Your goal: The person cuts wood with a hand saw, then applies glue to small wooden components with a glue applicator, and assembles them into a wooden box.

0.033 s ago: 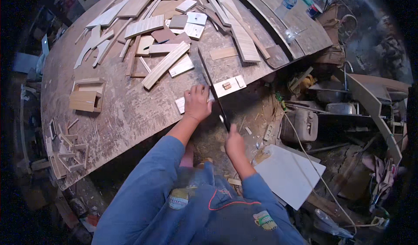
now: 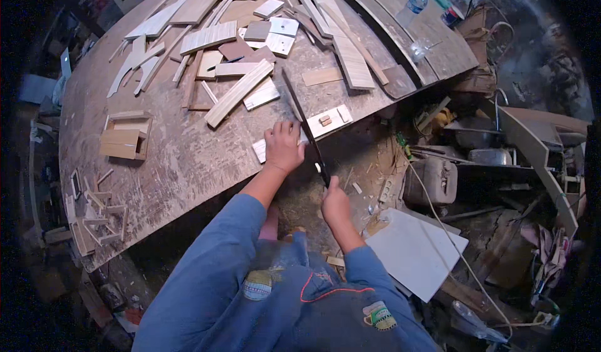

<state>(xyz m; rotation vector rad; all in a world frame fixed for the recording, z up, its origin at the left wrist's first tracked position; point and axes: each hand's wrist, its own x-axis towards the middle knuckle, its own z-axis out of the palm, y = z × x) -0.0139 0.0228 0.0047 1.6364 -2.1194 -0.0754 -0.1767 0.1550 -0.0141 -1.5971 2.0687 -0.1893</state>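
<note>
My left hand (image 2: 285,148) grips a pale wooden board (image 2: 259,151) at the front edge of the worn workbench (image 2: 181,198), its fingers curled over the top. A long dark saw (image 2: 299,110) crosses that board just right of the fingers, its blade angled away from me. Below the bench edge, my right hand (image 2: 335,205) is closed round the saw's handle. On the board's right part lie small wooden blocks (image 2: 325,120).
Loose planks (image 2: 347,58) cover the back of the bench, beside a plastic bottle (image 2: 416,3). An open wooden box (image 2: 122,142) and a small frame structure (image 2: 100,217) sit left. At right below stand a jerrycan (image 2: 431,180), white panel (image 2: 416,252) and cable (image 2: 444,233).
My right hand and the saw have shifted slightly up and to the left, away from my body. My left hand stays in the same place on the board.
</note>
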